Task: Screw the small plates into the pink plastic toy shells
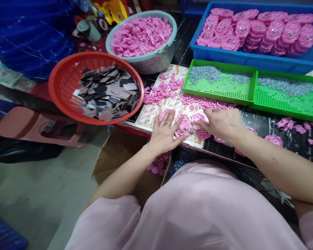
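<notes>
My left hand (165,133) lies flat with its fingers spread, a ring on one of them. Under its fingers is a pink plastic casing (165,116), partly covered. A second pink casing (183,125), with small shiny metal bits in its lower part, lies beside the fingers. My right hand (221,122) reaches down over a third pink casing (202,129). Its thumb and fingers are drawn together on that casing's surface; whatever is between the fingertips is hidden. All three casings rest on a patterned board (146,121).
Small pink parts (164,88) are heaped behind the casings. Green trays (221,88) hold small metal pieces. Beyond stand a blue crate (240,60) of stacked casings and a tub (143,64) of pink parts. A red basket (62,100) holds dark flat pieces.
</notes>
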The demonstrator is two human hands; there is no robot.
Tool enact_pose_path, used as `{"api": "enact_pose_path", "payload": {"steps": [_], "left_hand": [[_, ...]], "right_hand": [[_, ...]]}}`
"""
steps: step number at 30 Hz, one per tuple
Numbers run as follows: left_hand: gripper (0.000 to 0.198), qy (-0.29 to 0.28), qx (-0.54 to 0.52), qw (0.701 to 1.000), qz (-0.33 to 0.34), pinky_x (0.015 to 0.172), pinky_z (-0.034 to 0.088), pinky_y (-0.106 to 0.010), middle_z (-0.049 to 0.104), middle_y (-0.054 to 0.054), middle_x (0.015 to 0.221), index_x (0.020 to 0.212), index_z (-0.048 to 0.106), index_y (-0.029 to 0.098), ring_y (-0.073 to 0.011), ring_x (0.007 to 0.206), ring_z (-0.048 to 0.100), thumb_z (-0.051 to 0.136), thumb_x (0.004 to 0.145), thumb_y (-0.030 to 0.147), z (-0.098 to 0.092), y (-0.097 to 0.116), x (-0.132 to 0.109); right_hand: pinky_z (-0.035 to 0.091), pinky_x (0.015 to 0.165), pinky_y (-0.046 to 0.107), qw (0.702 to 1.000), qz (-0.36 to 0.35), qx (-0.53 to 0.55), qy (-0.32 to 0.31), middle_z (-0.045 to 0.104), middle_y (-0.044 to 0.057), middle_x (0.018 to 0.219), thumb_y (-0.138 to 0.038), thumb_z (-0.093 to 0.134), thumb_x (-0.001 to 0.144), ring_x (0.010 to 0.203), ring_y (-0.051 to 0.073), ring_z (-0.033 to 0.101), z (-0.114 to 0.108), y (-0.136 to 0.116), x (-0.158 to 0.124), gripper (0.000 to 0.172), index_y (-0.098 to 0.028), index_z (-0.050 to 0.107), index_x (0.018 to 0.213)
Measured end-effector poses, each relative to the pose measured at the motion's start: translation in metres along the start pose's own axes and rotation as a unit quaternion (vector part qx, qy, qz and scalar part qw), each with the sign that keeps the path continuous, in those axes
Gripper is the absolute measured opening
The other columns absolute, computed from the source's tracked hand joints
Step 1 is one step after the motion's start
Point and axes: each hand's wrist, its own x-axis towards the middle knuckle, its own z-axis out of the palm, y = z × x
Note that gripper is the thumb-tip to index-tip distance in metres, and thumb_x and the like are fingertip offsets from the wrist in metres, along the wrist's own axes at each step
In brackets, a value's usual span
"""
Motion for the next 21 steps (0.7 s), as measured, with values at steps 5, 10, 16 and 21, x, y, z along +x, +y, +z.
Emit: {"api": "enact_pose_path", "payload": {"steps": [5, 10, 16, 21], "left_hand": [[0.065, 0.002, 0.002, 1.000, 0.007, 0.113, 0.016, -0.060, 0.023, -0.016, 0.157, 0.149, 0.032, 0.023, -0.0351, 0.146, 0.017, 0.044, 0.092, 0.054, 0.000, 0.014, 0.008], [0.060, 0.011, 0.008, 0.999, 0.030, 0.112, 0.020, -0.058, 0.024, -0.016, 0.157, 0.149, 0.032, 0.024, -0.0347, 0.146, 0.018, 0.039, 0.095, 0.049, 0.002, 0.023, 0.012], [0.060, 0.017, 0.006, 0.998, 0.065, 0.113, 0.020, -0.057, 0.026, -0.017, 0.156, 0.147, 0.036, 0.024, -0.0343, 0.146, 0.019, 0.041, 0.094, 0.051, 0.004, 0.046, 0.017], [0.059, 0.045, -0.022, 0.997, 0.051, 0.112, 0.018, -0.059, 0.028, -0.018, 0.154, 0.145, 0.039, 0.024, -0.0351, 0.145, 0.021, 0.042, 0.094, 0.053, 0.009, 0.071, 0.021]], "right_hand": [[0.041, 0.098, 0.046, 0.988, -0.114, 0.007, 0.103, 0.052, 0.015, 0.137, -0.052, 0.033, 0.096, 0.121, 0.029, 0.054, 0.020, 0.032, -0.043, 0.052, -0.021, 0.051, 0.134], [0.030, 0.110, 0.055, 0.989, -0.135, 0.012, 0.064, 0.034, 0.015, 0.152, -0.054, 0.043, 0.092, 0.139, 0.033, 0.034, 0.057, 0.040, -0.077, 0.061, -0.024, 0.036, 0.146], [0.028, 0.114, 0.050, 0.988, -0.123, 0.012, 0.090, 0.034, 0.011, 0.153, -0.054, 0.042, 0.092, 0.140, 0.029, 0.032, 0.055, 0.064, -0.104, 0.064, -0.020, 0.036, 0.146], [0.022, 0.112, 0.061, 0.994, 0.002, 0.012, 0.111, 0.029, 0.014, 0.154, -0.065, 0.036, 0.089, 0.140, 0.036, 0.030, 0.062, 0.075, -0.142, 0.074, -0.023, 0.029, 0.149]]}}
